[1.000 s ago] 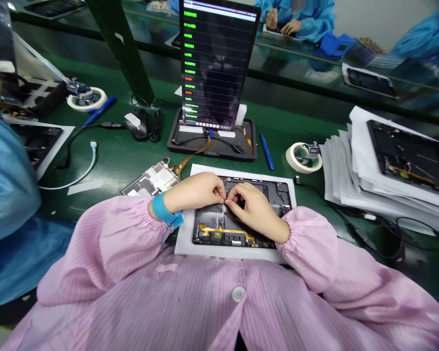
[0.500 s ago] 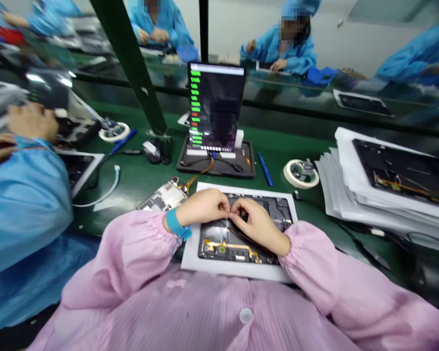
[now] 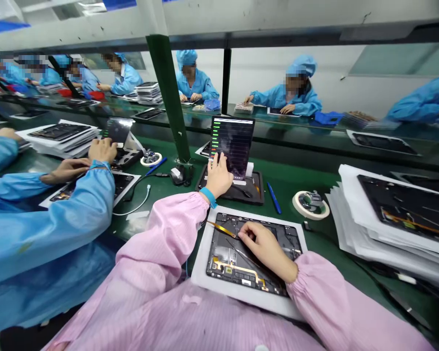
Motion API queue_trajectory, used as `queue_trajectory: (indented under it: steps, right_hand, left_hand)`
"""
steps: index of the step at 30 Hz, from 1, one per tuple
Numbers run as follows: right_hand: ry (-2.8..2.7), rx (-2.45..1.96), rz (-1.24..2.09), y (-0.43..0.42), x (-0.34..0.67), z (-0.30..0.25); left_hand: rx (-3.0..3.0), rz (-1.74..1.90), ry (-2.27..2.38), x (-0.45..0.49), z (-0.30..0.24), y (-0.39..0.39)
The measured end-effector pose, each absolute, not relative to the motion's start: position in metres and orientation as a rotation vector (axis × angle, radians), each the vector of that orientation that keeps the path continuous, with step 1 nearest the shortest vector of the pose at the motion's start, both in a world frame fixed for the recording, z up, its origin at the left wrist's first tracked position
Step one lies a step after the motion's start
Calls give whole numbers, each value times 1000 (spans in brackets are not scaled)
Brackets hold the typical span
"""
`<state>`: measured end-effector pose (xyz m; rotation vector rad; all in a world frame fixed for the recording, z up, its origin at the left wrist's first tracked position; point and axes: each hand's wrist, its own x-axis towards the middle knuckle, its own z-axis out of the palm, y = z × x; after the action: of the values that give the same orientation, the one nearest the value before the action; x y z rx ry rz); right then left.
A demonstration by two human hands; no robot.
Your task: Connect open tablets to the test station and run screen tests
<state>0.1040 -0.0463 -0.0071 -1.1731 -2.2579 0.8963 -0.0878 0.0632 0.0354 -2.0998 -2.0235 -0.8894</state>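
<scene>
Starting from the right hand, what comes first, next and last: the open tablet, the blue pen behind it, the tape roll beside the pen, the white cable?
1. Open tablet, under the right hand, touching it.
2. Blue pen, just behind the tablet.
3. Tape roll, behind and further right.
4. White cable, far to the left.

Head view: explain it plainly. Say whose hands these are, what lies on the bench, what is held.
One camera sits on a person's head, looking down at their own two bare hands in pink sleeves. The left hand touches the lower left of an upright tablet screen. The right hand rests on an opened tablet lying on a white sheet, fingertips at an orange ribbon cable; its grip cannot be told. A tape roll and blue pen lie on the green bench. The blue sleeve is a co-worker's.
</scene>
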Motion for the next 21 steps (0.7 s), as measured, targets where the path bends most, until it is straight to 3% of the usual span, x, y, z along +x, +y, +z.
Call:
queue_trajectory:
  steps: [8,13,17,21]
  right_hand:
    - [-2416,-1182,750,-47,100,4]
    - [-2836,-1175,361,-66,142,68]
    - [-2618,-1495,47,-75,205,112]
    - [-2594,-1780,277,-82,254,91]
  left_hand:
    - [-2233,-837,-2137,-32,66,14]
    - [-2733,-402,-1980,8,49,-18]
    - [-2699,-379,-1795,21,23,-28]
    - [-2731,-329,-1704,22,8,-21]
